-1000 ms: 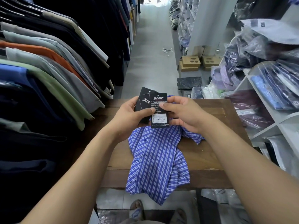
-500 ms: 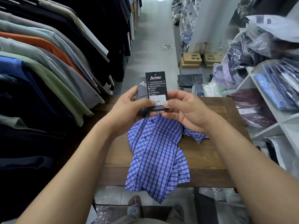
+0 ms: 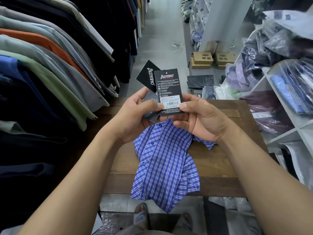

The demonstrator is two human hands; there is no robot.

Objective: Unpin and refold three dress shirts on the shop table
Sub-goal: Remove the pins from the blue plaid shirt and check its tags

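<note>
Wooden table [image 3: 218, 160] below; left hand [image 3: 133, 119], right hand [image 3: 203, 121], thumbs on hang tag [image 3: 168, 85]

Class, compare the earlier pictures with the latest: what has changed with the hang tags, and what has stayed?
The left hand and right hand raised the hang tags, so the front one stands upright above the thumbs; both kept their grip. The blue checked shirt stayed draped over the wooden table.

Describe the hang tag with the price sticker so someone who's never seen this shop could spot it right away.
Find the wooden table where a blue checked shirt lies. Above it the left hand and right hand pinch a fan of black tags. The front tag stands upright and, unlike the tilted tag behind, carries a white barcode sticker.
</note>
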